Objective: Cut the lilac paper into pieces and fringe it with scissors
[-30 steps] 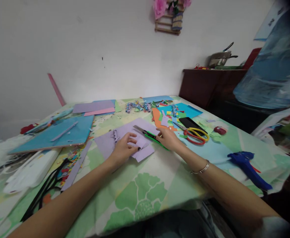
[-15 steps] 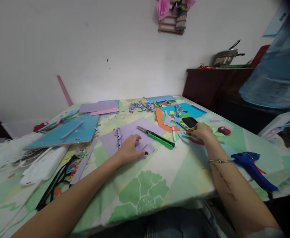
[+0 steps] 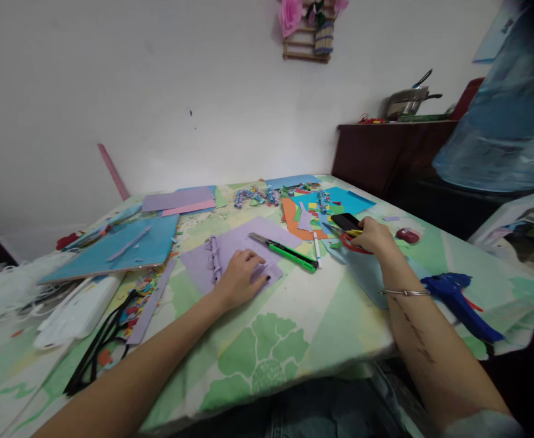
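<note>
My left hand point(image 3: 242, 278) rests on a sheet of purple paper point(image 3: 267, 234), fingers loosely spread and thumb apart. Beside it a small rolled purple paper tube point(image 3: 214, 258) lies on the sheet. A green utility knife point(image 3: 291, 255) with its blade out lies to the right of that hand. My right hand point(image 3: 372, 236) is closed on scissors point(image 3: 349, 241) with red and yellow handles, their blades pointing left. A black phone point(image 3: 345, 222) lies just behind the scissors, and a white marker point(image 3: 316, 250) is to their left.
Blue card sheets point(image 3: 125, 246) are stacked at the left, near black-framed glasses point(image 3: 100, 350) and a white power strip point(image 3: 72, 313). A blue glue gun point(image 3: 461, 301) lies by my right forearm. Orange paper point(image 3: 291, 222), cut scraps and patterned paper rolls point(image 3: 273, 196) lie towards the back.
My right hand has lifted the scissors slightly, and more of their red handle shows. My left hand has settled flatter on the purple paper. The whole view has shifted slightly.
</note>
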### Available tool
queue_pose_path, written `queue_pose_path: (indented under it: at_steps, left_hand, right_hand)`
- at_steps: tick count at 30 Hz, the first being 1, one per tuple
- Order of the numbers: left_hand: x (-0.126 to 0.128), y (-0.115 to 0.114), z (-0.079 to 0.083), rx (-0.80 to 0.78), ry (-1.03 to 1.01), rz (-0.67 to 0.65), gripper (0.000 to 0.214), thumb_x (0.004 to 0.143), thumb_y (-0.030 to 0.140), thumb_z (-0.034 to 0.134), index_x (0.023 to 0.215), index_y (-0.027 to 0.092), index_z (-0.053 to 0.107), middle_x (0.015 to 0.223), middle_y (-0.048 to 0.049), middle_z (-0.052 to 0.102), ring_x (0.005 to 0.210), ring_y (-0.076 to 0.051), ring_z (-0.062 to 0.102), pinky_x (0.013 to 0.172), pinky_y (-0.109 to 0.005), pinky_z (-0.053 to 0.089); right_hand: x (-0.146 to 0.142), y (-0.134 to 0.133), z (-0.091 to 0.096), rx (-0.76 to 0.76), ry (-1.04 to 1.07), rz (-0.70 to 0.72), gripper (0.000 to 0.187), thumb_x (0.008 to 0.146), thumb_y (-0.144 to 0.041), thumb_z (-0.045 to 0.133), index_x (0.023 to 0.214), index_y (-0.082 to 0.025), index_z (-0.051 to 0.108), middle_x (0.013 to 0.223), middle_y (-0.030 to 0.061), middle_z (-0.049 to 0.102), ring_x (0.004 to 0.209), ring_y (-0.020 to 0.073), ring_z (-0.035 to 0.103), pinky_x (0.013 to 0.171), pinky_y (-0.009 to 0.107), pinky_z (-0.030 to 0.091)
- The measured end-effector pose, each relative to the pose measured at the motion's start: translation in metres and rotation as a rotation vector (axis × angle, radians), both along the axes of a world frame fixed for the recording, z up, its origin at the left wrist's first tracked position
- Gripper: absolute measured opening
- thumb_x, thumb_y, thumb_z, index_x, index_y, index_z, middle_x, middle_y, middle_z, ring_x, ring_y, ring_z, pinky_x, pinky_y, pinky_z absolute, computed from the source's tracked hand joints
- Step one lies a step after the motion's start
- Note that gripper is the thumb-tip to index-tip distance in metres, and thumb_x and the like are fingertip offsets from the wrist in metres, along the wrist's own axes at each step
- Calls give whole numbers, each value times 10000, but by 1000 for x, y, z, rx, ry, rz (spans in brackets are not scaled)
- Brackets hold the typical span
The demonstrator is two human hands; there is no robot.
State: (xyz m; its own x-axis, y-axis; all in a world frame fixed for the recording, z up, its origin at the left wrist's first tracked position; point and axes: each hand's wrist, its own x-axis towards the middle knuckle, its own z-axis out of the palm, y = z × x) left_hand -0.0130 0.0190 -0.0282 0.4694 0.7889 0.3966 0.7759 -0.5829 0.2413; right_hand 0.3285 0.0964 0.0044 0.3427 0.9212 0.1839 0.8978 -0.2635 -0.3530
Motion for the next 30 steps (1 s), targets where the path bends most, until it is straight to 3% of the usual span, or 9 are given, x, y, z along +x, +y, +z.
queue_pose_path:
  at_steps: [2,6,9,11,15,18,20,24,30]
  left_hand:
    - [9,-4,-3,-12,73,-107,305,860,289,523,1124,158,601,1124,-130,606,1068,-281,481,931,-457,394]
    - [20,-6,-6,-35,124,-108,368,901,240,423,1239,155,541,1168,-148,598,1110,-298,447,924,-488,380]
    - [25,-1,-6,-110,1,-93,391,833,181,494,1220,152,550,1120,-143,612,1053,-279,482,915,-467,394]
    - [26,2,-4,-194,-160,-78,431,741,124,560,1170,168,574,1057,-112,634,1009,-265,507,908,-445,401]
    - [23,3,1,-340,-409,-24,363,657,104,601,1011,186,617,796,-26,645,798,-217,552,793,-383,435]
    - [14,4,7,-403,-500,3,86,707,223,609,779,175,613,678,-1,609,625,-160,529,621,-298,430]
    - [6,5,15,-431,-583,15,184,774,336,552,688,174,576,627,6,573,571,-137,505,535,-256,395]
    - [-9,-1,36,-503,-800,36,278,729,437,629,732,159,622,612,20,568,519,-99,459,494,-225,346]
    - [-16,-18,61,-572,-1004,102,282,633,389,766,794,158,751,680,-22,662,562,-102,492,505,-223,344]
  right_hand:
    - [-1,-5,2,86,40,24,502,611,-266,741,1065,-122,584,953,198,682,912,391,625,646,371,438]
    - [-3,-11,9,270,184,58,525,627,-208,694,1122,-132,536,988,187,656,953,364,604,707,373,427]
    - [-14,-13,15,383,369,91,589,625,-225,686,1181,-173,498,1024,138,627,928,307,603,686,341,446]
    - [-28,-14,18,385,541,174,541,697,-307,636,1207,-204,487,919,77,617,762,230,618,593,299,451]
    - [-63,-25,16,251,868,421,491,773,-449,557,1195,-206,500,633,-33,488,459,122,475,424,230,386]
    - [-83,-38,14,130,1031,616,457,797,-509,532,1159,-231,514,608,-44,480,425,100,431,399,209,370]
    - [-90,-46,13,28,1101,739,443,785,-551,554,1073,-214,554,659,-15,535,444,101,459,407,216,401]
    - [-99,-62,16,-126,1160,909,472,675,-540,692,941,-175,556,672,12,594,475,136,545,422,249,473]
    - [-110,-87,23,-263,1158,1148,411,677,-474,743,847,-173,522,634,18,641,422,123,567,390,226,483]
